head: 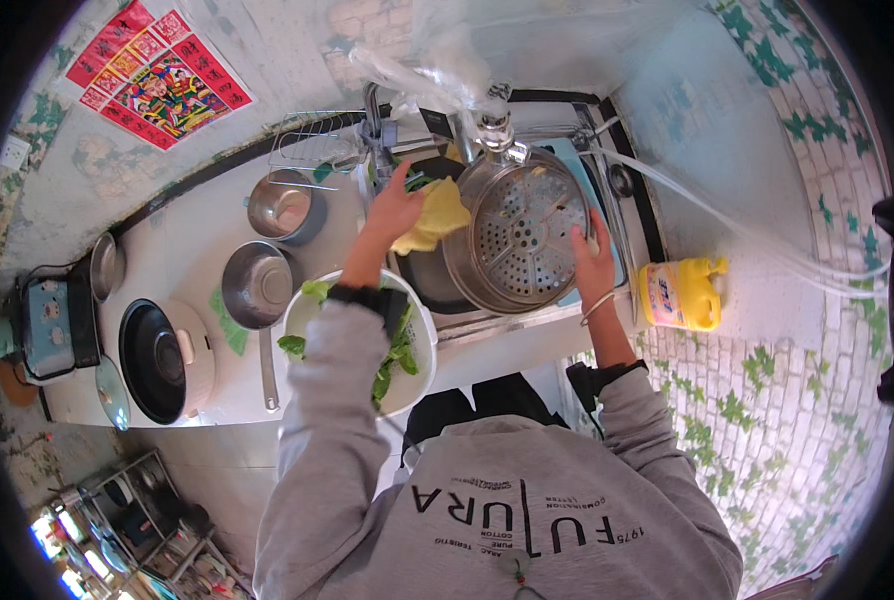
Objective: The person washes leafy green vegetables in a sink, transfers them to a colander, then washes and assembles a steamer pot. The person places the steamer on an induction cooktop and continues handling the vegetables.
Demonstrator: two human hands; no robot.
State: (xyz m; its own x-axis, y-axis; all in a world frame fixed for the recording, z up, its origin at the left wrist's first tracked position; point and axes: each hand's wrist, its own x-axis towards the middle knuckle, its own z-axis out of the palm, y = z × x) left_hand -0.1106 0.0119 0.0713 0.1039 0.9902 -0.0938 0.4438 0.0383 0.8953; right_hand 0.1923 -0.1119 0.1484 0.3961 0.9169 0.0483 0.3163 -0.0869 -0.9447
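Note:
My right hand (594, 259) grips the right rim of a round metal steamer (528, 232) with a perforated base, which is tilted over the sink. Near the faucet (378, 150), my left hand (396, 208) is beside a yellow cloth (436, 214); its fingers are partly spread, and whether it holds the cloth I cannot tell. A second faucet (496, 133) reaches over the steamer's top edge. Below my left forearm stands a white colander (426, 330) with leafy greens (402, 356), partly hidden by the sleeve.
Left on the counter are a metal pot (286, 208), a long-handled saucepan (256, 285), a black-lined electric cooker (163, 360) and a glass lid (112, 390). A wire rack (308, 150) stands behind. Right of the sink is a yellow detergent jug (683, 294); a white hose (717, 214) hangs there.

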